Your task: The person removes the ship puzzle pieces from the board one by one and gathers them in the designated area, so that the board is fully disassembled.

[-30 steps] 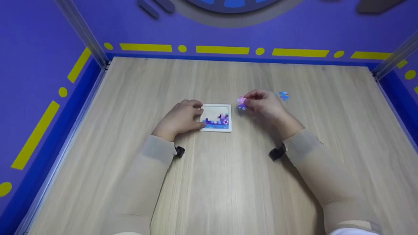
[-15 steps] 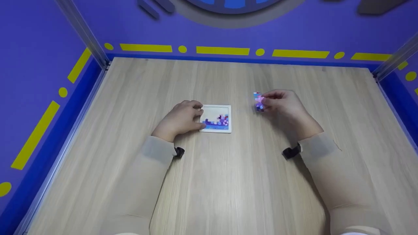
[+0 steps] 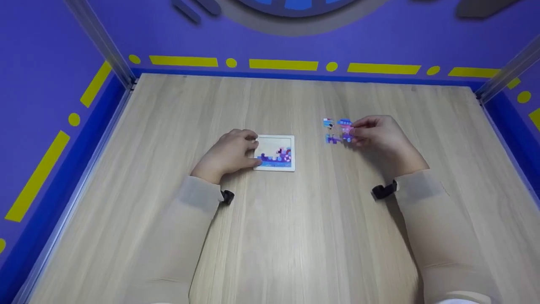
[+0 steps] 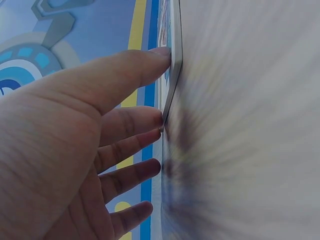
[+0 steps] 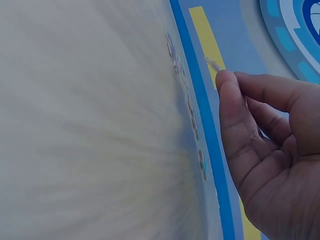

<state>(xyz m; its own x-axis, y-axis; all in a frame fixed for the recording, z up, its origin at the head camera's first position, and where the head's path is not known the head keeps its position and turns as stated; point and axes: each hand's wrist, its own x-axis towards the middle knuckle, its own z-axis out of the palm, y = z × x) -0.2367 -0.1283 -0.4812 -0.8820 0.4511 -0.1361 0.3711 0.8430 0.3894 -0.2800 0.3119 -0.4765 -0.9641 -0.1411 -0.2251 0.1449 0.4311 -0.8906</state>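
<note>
A small white puzzle tray (image 3: pixel 274 169) lies on the table in the head view, its lower part filled with blue, purple and pink pieces. My left hand (image 3: pixel 230 154) rests at its left side, thumb on the rim and the other fingers stretched out. In the left wrist view the thumb (image 4: pixel 135 70) presses on the tray edge (image 4: pixel 176 60). Between thumb and index finger, my right hand (image 3: pixel 382 137) pinches a pink and purple puzzle piece (image 3: pixel 347 131). The right wrist view shows this piece (image 5: pixel 213 63) edge-on, raised off the table.
Several loose puzzle pieces (image 3: pixel 332 139) lie around the right fingertips, some partly covered by the hand and held piece. The wooden table (image 3: pixel 274 236) ends at blue walls with yellow marks (image 3: pixel 283 64) at the back and sides.
My right hand has moved rightward, away from the tray, carrying the pinched puzzle piece over the loose pieces. More of those pieces show now. My left hand stays at the tray.
</note>
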